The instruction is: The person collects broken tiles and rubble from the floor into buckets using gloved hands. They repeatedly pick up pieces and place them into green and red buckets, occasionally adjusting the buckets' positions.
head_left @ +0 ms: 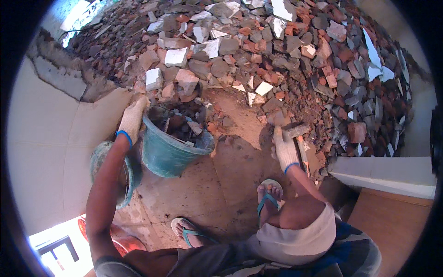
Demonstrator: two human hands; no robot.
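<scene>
- My left hand (132, 117), in a pale work glove with a blue cuff, is closed over the far rim of the teal bucket (170, 154); the fingers are hidden behind the rim.
- The teal bucket stands tilted on the floor (217, 184), at the foot of the rubble pile (277, 51); it holds dark broken pieces, whose depth I cannot judge.
- My right hand (284, 148), gloved likewise, is wrapped around the handle of a hammer (297, 138); the head lies against the rubble edge, and the lower handle is hidden behind the hand.
- A second, greenish bucket (99, 159) lies behind my left forearm, mostly covered by it.
- Both feet wear teal-strapped sandals (270, 196); the left one is partly cut off by my clothing.
- A red object at lower left is too cropped to identify.
</scene>
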